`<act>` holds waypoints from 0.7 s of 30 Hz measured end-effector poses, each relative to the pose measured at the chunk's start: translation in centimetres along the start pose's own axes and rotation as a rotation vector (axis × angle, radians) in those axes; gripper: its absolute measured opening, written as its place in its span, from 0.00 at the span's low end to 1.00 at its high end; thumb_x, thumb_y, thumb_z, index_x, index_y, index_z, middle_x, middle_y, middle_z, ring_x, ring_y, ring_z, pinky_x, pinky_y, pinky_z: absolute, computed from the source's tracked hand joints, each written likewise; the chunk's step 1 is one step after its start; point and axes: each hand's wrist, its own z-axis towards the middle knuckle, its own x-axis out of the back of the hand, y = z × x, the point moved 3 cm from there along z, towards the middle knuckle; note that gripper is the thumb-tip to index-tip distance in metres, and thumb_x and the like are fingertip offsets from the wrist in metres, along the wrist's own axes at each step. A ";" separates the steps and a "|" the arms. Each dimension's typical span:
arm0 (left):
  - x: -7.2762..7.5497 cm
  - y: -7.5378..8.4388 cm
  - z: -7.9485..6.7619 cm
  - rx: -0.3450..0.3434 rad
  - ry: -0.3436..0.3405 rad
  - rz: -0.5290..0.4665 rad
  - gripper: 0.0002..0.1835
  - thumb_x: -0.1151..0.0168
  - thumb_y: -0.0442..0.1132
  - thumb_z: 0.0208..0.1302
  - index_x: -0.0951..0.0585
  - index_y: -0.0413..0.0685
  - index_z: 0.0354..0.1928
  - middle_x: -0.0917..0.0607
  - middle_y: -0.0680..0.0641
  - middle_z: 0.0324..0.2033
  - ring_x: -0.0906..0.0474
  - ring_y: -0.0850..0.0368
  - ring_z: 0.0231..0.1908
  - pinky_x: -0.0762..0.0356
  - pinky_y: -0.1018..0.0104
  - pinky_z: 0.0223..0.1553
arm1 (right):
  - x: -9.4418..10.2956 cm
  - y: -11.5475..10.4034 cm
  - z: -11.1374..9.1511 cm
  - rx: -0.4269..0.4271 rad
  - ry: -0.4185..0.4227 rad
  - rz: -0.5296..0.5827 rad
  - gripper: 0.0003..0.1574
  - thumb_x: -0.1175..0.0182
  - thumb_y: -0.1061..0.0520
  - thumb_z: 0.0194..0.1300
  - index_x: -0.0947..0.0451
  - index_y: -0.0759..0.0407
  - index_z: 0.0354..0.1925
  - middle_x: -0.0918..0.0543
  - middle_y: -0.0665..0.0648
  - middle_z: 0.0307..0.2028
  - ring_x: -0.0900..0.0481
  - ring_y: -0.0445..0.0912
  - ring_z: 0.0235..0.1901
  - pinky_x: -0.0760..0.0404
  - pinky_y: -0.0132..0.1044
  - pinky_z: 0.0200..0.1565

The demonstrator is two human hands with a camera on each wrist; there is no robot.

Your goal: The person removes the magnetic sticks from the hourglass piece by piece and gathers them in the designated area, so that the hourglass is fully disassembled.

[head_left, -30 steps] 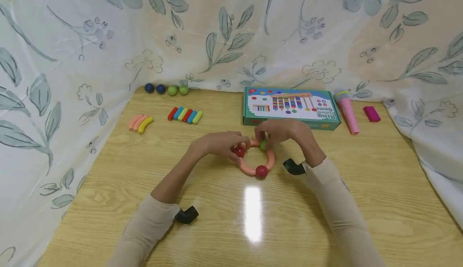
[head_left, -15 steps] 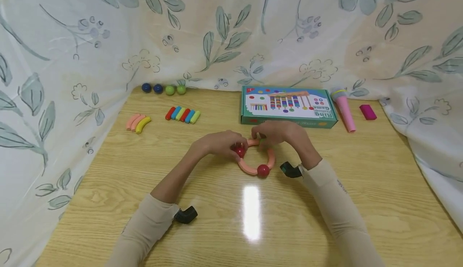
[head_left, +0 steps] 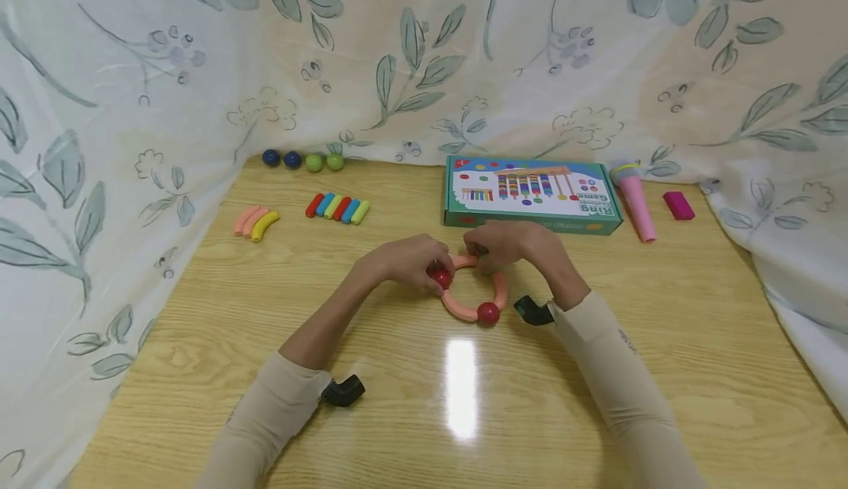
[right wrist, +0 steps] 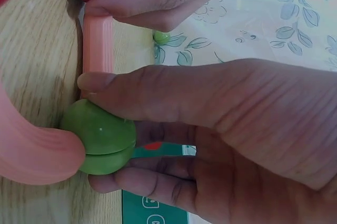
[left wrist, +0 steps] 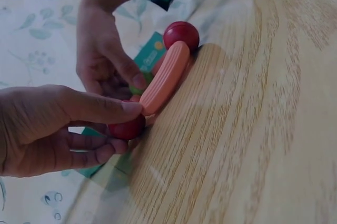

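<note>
On the table, pink curved rods point(head_left: 458, 307) and balls form a ring. My left hand point(head_left: 409, 262) pinches the ring's left red ball point(left wrist: 126, 129), thumb at the end of the ribbed pink rod point(left wrist: 167, 77). At the ring's far side, my right hand point(head_left: 506, 242) holds a green ball point(right wrist: 100, 134), its thumb lying where the ball meets a straight-looking pink rod point(right wrist: 98, 42). That green ball is mostly covered by fingers in the head view. A second red ball point(head_left: 488, 313) sits at the near side of the ring, untouched.
Behind the hands lies a green game box point(head_left: 533, 194), with a pink toy microphone point(head_left: 637, 205) and a magenta block point(head_left: 679, 205) to its right. At left are short coloured sticks point(head_left: 338, 209), curved rods point(head_left: 257, 222), blue balls point(head_left: 281, 158) and green balls point(head_left: 324, 161).
The ring's near red ball has shifted slightly right. My right fingers now cover more of the green ball, while the left hand keeps its hold on the red one.
</note>
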 end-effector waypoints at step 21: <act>0.3 -0.4 -0.5 0.081 -0.047 -0.033 0.15 0.27 0.38 0.62 0.10 0.44 0.50 0.11 0.46 0.42 0.22 0.62 0.37 0.24 0.76 0.39 | 0.0 -0.3 -0.1 -0.037 -0.004 -0.015 0.09 0.33 0.55 0.71 0.21 0.55 0.46 0.22 0.52 0.37 0.28 0.45 0.37 0.29 0.36 0.40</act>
